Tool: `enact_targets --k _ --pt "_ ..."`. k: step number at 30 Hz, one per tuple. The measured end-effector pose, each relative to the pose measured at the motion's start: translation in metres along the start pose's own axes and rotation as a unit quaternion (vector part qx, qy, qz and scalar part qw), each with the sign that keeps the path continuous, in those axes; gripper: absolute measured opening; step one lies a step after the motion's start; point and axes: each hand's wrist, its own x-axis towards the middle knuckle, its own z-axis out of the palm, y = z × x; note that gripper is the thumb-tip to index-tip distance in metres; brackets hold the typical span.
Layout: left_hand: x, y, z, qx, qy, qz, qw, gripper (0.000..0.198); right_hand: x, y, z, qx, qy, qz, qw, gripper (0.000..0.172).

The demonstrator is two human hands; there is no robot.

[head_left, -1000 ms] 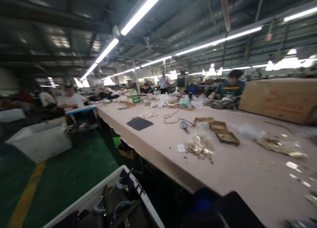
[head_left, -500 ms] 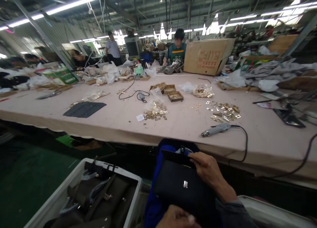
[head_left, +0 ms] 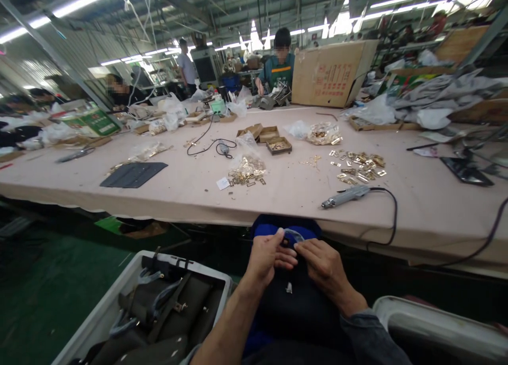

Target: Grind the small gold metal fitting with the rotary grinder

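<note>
A dark bag [head_left: 293, 307] with a small shiny metal clasp [head_left: 289, 288] lies on my lap. At its top edge my left hand [head_left: 270, 256] pinches a dark strap end between thumb and fingers. Close on the right, my right hand [head_left: 323, 264] has its fingers closed at the bag's handle, which is wrapped in clear plastic [head_left: 294, 235]. The flap of the bag is largely hidden by both hands.
The table [head_left: 190, 195] ahead holds a grey electric screwdriver [head_left: 345, 196], gold metal pieces [head_left: 363, 166], small cardboard boxes [head_left: 279, 145] and a dark panel [head_left: 134, 175]. A white crate [head_left: 226, 288] of bags stands left. A person [head_left: 281, 63] sits across.
My left hand has risen from the bag's lower edge to its top, beside my right hand, and grips the strap end. The view has shifted slightly.
</note>
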Motion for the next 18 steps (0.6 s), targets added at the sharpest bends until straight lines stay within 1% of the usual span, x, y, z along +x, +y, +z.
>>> enact_targets --k 3,6,9,13,16,18 --pt "0.008 -0.018 0.003 -0.038 -0.018 0.028 0.999 0.048 -0.001 0.003 -0.002 0.007 0.014 0.02 1.0 0.04" --pt "0.009 -0.034 0.001 -0.057 -0.035 0.062 0.996 0.051 -0.006 0.008 -0.002 0.017 0.019 0.043 0.999 0.038" --pt "0.01 -0.044 -0.001 -0.04 -0.035 0.089 0.995 0.051 -0.009 0.012 0.001 0.031 0.018 0.065 0.997 0.036" --pt "0.012 -0.049 -0.002 -0.013 -0.016 0.113 0.993 0.049 -0.007 0.017 0.01 0.054 0.029 0.071 0.996 0.032" --pt "0.014 -0.051 -0.003 -0.03 0.009 0.116 0.993 0.051 -0.003 0.02 0.018 0.065 0.027 0.073 0.995 0.031" --pt "0.018 -0.053 -0.004 -0.043 0.034 0.108 0.993 0.05 0.0 0.021 0.022 0.071 0.016 0.083 0.994 0.029"
